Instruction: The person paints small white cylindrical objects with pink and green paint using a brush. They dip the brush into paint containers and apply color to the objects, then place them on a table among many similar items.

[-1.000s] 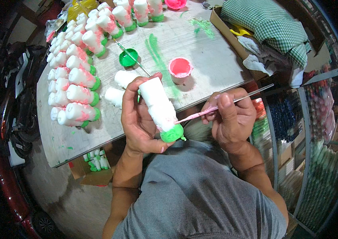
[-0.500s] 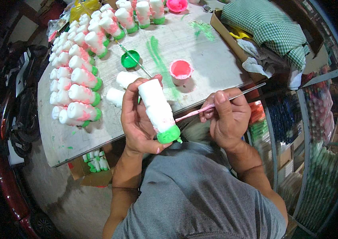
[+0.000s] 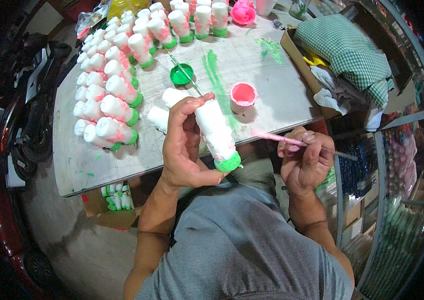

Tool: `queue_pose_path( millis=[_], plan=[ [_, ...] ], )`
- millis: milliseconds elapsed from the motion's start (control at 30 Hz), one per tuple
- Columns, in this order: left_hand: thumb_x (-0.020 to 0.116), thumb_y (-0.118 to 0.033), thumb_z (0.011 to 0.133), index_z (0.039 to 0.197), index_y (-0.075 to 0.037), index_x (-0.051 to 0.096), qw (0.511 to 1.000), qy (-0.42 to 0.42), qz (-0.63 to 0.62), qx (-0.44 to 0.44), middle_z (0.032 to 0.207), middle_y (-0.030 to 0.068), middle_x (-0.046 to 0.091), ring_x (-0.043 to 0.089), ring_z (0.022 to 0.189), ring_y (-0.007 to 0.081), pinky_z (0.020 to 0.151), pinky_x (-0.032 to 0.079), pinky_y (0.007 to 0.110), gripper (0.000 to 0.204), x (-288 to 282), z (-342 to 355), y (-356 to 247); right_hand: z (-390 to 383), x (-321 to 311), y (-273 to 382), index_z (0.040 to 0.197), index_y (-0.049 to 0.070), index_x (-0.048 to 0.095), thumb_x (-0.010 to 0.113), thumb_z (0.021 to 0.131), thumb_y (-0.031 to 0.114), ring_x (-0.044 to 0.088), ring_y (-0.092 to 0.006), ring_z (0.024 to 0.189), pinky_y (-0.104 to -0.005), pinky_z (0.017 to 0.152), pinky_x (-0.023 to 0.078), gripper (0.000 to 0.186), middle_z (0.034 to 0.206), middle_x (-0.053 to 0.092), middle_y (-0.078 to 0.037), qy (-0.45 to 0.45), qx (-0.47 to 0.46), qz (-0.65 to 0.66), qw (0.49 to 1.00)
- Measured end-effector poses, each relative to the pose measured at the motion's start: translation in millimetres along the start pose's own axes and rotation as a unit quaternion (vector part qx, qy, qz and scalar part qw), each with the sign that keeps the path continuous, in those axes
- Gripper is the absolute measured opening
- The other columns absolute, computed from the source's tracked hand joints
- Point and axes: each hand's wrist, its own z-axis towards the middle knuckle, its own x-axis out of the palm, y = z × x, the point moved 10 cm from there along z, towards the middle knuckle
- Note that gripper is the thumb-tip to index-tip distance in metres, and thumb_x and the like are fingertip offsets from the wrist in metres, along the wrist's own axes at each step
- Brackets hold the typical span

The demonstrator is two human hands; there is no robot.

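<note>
My left hand (image 3: 182,150) grips a white cylindrical candle (image 3: 213,125) by its ends, tilted, with a green base and faint pink patches low on it. Right of it, my right hand (image 3: 307,162) pinches a brush (image 3: 277,137) whose blurred pink tip is apart from the candle. On the table beyond stand a cup of pink paint (image 3: 243,94) and a green paint dish (image 3: 181,74) with a thin stick across it. Two plain white pieces (image 3: 158,118) lie behind my left hand, partly hidden.
Rows of white, pink and green candles (image 3: 114,131) cover the table's (image 3: 107,175) left and back. A pink container (image 3: 243,12) is at the back. A carton (image 3: 299,67) with checked cloth (image 3: 342,55) sits at the right. A box of pieces (image 3: 109,210) is below; shelving (image 3: 392,200) stands right.
The view has shifted, so the table appears farther right. The brush tip has left the candle's surface and moved up and to the right, the brush now sloping down toward its handle.
</note>
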Motion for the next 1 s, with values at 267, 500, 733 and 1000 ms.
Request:
queue_pose_path(
  millis=[267, 500, 733, 1000],
  plan=[
    [0.103, -0.032, 0.041, 0.153, 0.003, 0.032, 0.991, -0.011, -0.127, -0.028, 0.149, 0.0202, 0.044, 0.045, 0.14, 0.0322, 0.119, 0.035, 0.044, 0.137, 1, -10, -7, 11, 70, -12, 0.14, 0.005, 0.05, 0.092, 0.074, 0.044, 0.055, -0.0386, 0.132, -0.0529, 0.111, 0.042, 0.087, 0.14, 0.058, -0.027, 0.31, -0.044, -0.155, 0.937],
    [0.103, -0.036, 0.045, 0.158, 0.001, 0.026, 0.971, -0.045, -0.22, -0.086, 0.155, 0.0219, 0.042, 0.04, 0.146, 0.0346, 0.124, 0.027, 0.046, 0.142, 10, -16, 13, 6, 82, -52, 0.144, 0.006, 0.044, 0.098, 0.063, 0.039, 0.051, -0.0382, 0.136, -0.0506, 0.115, 0.036, 0.103, 0.147, 0.051, -0.024, 0.32, 0.031, -0.065, 0.945],
    [0.101, -0.025, 0.05, 0.164, -0.006, 0.013, 0.992, 0.048, -0.097, -0.058, 0.158, 0.0221, 0.037, 0.04, 0.145, 0.0359, 0.119, 0.033, 0.047, 0.145, 11, -5, 0, 25, 89, -33, 0.139, 0.005, 0.047, 0.092, 0.058, 0.023, 0.051, -0.0357, 0.135, -0.0488, 0.115, 0.038, 0.094, 0.14, 0.056, -0.02, 0.371, -0.008, -0.237, 0.898],
    [0.098, -0.013, 0.055, 0.164, -0.006, 0.016, 0.996, 0.083, 0.01, -0.035, 0.158, 0.0195, 0.04, 0.045, 0.14, 0.0268, 0.1, 0.045, 0.037, 0.136, 13, -4, -7, 27, 78, -43, 0.138, 0.006, 0.048, 0.09, 0.057, 0.014, 0.051, -0.0368, 0.135, -0.0484, 0.115, 0.038, 0.091, 0.141, 0.055, -0.019, 0.354, 0.032, -0.166, 0.92]
  ],
)
